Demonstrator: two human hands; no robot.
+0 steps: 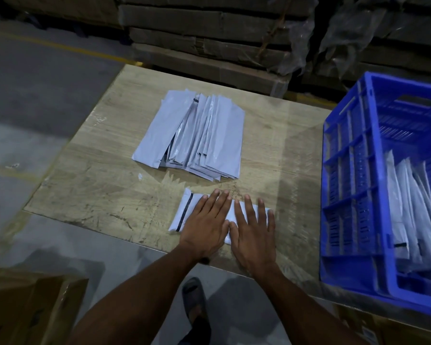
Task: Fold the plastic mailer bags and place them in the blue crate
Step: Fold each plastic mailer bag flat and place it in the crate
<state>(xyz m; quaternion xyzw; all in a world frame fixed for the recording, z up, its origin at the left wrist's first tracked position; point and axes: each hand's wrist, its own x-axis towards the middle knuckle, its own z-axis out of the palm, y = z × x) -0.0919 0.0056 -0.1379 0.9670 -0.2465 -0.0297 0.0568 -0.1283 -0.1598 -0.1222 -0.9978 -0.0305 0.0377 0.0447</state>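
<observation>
1. I see the wooden desk (90, 175) filling the middle of my view, its near edge running under my forearms and its far edge against stacked flat cardboard (209, 38).
2. The blue crate (348, 185) stands at the right edge of the desk, overhanging the near right corner. Several folded grey mailer bags (408, 215) stand upright inside it, leaning against the near wall.
3. A fanned pile of plastic mailer bags (194, 135), grey and folded into long strips, lies at the middle of the desk, toward the far edge, well apart from the crate.
4. A cardboard box (28, 310) sits on the floor off the near left corner of the desk.
5. One folded mailer bag (184, 212) lies near the near edge, just in front of the pile, its dark adhesive strip showing at the left end.
6. My left hand (207, 225) lies flat on that bag, fingers straight and spread, pressing down, grasping nothing.
7. My right hand (254, 232) presses flat beside it on the bag's right half, fingers straight, thumb touching the left hand.
8. A sandalled foot (193, 295) shows on the floor below the near edge.
</observation>
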